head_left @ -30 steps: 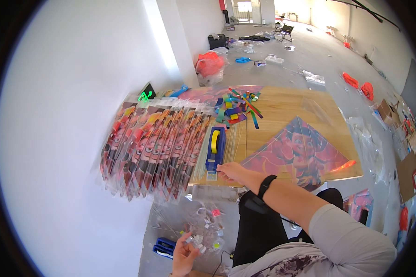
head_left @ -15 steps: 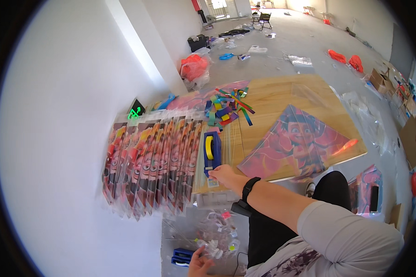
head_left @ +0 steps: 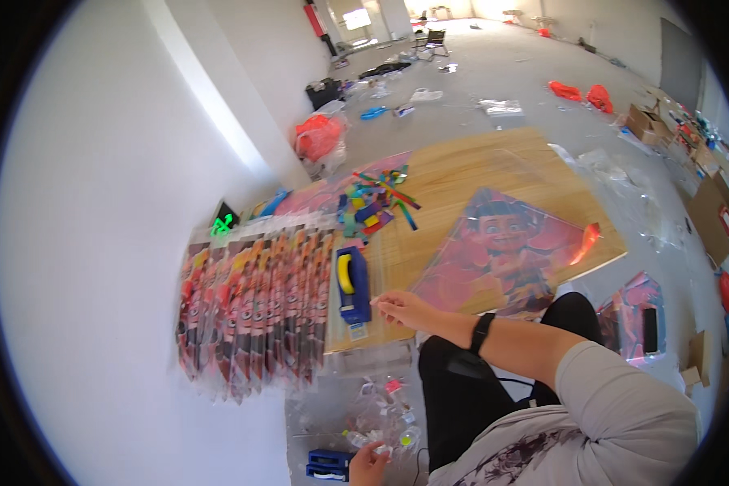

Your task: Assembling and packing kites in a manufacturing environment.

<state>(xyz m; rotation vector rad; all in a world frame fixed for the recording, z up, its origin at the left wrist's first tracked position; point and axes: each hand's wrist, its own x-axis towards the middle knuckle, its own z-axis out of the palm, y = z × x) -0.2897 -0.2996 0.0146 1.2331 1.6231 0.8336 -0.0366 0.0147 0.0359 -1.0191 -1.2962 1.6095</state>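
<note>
My right hand (head_left: 403, 309) is pinched closed just right of a blue tape dispenser (head_left: 352, 292) with a yellow roll, slightly apart from it. What its fingertips hold, perhaps a bit of tape, is too small to make out. My left hand (head_left: 369, 465) sits low at the bottom edge, fingers drawn together, and I cannot see what is in them. A pink and blue diamond-shaped kite (head_left: 494, 251) with a printed cartoon figure lies on the wooden table (head_left: 470, 158), right of my right hand.
Printed kites in clear sleeves (head_left: 255, 308) are layered along the table's left side. Colourful ribbon strips (head_left: 373, 202) lie at the back. Below is another blue dispenser (head_left: 329, 464) beside plastic litter. A red bag (head_left: 319, 138) and cardboard boxes (head_left: 711, 219) stand on the floor.
My right hand has moved off the tape dispenser's near end to its right. My left hand's fingers have drawn together. The view has shifted, so the table appears further left.
</note>
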